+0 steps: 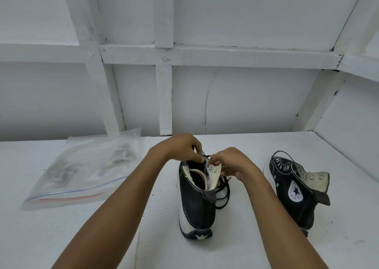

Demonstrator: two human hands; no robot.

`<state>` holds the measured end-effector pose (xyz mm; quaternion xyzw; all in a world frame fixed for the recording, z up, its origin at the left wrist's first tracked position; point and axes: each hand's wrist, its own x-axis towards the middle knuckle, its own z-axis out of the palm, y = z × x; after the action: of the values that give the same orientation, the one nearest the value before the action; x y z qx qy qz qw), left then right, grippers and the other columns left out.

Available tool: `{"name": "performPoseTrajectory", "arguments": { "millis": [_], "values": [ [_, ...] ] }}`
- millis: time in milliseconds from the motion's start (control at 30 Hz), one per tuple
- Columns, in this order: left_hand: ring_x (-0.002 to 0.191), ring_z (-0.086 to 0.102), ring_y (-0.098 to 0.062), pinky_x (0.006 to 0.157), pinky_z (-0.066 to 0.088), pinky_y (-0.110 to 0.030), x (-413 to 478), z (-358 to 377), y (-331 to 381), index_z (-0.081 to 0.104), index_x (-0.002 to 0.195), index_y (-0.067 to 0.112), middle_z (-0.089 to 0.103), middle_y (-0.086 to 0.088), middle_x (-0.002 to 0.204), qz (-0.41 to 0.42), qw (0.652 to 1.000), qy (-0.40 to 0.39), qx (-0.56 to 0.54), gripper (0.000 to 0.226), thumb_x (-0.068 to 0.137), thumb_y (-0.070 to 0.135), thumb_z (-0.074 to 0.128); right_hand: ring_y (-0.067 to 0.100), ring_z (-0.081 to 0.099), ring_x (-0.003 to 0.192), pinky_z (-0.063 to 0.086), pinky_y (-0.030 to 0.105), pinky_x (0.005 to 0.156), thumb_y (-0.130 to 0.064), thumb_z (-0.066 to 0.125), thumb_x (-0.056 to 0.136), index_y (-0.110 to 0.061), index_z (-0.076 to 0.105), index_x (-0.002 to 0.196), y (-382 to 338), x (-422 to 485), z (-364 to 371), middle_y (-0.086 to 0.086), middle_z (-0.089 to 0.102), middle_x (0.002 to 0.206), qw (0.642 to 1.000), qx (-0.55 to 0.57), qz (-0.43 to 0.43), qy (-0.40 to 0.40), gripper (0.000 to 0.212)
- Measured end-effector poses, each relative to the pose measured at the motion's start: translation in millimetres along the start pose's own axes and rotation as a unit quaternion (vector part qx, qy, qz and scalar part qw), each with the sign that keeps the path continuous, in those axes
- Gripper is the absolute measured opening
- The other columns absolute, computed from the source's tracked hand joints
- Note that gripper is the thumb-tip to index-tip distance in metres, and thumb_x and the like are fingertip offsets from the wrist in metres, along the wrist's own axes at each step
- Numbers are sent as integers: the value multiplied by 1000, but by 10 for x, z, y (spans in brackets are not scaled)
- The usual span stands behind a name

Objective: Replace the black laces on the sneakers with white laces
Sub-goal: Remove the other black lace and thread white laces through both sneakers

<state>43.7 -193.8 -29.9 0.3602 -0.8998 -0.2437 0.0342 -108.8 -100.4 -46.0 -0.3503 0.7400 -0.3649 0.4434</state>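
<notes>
White table [41,238] bears a sneaker [196,207] where left hand [180,147] pinches black lace [226,188], right hand [231,162] grips the flap [214,169]; a snagged tug could tip it.

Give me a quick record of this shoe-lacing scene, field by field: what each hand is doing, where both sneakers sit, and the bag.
Left hand: pinches black lace above middle black canvas high-top sneaker
Right hand: grips that sneaker's folded-out eyelet flap
Lace state: partly unthreaded, loops lying right of sneaker
Other black high-top sneaker: stands right, untouched
Clear plastic zip bag: flat at left, contents unclear
</notes>
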Motion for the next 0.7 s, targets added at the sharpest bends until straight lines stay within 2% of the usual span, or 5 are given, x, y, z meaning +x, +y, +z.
{"name": "performPoseTrajectory", "arguments": {
  "millis": [167, 333, 433, 533, 700],
  "values": [
    [76, 59, -14, 61, 44, -25, 57, 71, 48, 75, 86, 21, 67, 8, 80, 20, 999, -11, 37, 6, 84, 25, 71, 8, 50, 37, 40, 23, 47, -4, 68, 78, -5, 62, 68, 3, -16, -4, 6, 60, 63, 1000, 3, 1, -5, 11],
    [96, 69, -26, 90, 54, -45, 11, 17, -26, 67, 82, 5, 75, -4, 95, 4, 966, 68, -250, 12, 86, 16, 64, 8, 44, 34, 36, 24, 48, -2, 67, 78, -4, 61, 68, -4, -27, -5, 7, 58, 63, 1000, 10, 1, -4, 12],
    [76, 71, -29, 75, 54, -38, -63, -40, -8, 56, 86, 3, 68, -17, 81, 28, 883, 69, -463, 11, 96, 5, 50, 8, 45, 34, 37, 23, 47, -3, 68, 78, -3, 62, 70, -5, -19, -1, 8, 58, 66, 1000, 3, 2, -5, 10],
    [46, 43, -19, 49, 38, -26, -74, -119, -50, 49, 82, 10, 47, -8, 63, 0, 833, 78, -548, 16, 98, 7, 47, 9, 45, 35, 36, 23, 46, -3, 67, 79, -3, 63, 71, 11, -14, -15, 8, 58, 66, 1000, 6, 3, -11, 9],
    [43, 32, -9, 42, 23, -20, -52, -137, -183, 61, 89, 7, 52, -6, 67, -44, 938, 68, -338, 9, 94, 15, 60, 8, 44, 35, 36, 23, 47, -4, 68, 79, -3, 64, 72, 10, 2, -23, 7, 57, 67, 1000, 2, 1, -13, 8]
  ]
}}
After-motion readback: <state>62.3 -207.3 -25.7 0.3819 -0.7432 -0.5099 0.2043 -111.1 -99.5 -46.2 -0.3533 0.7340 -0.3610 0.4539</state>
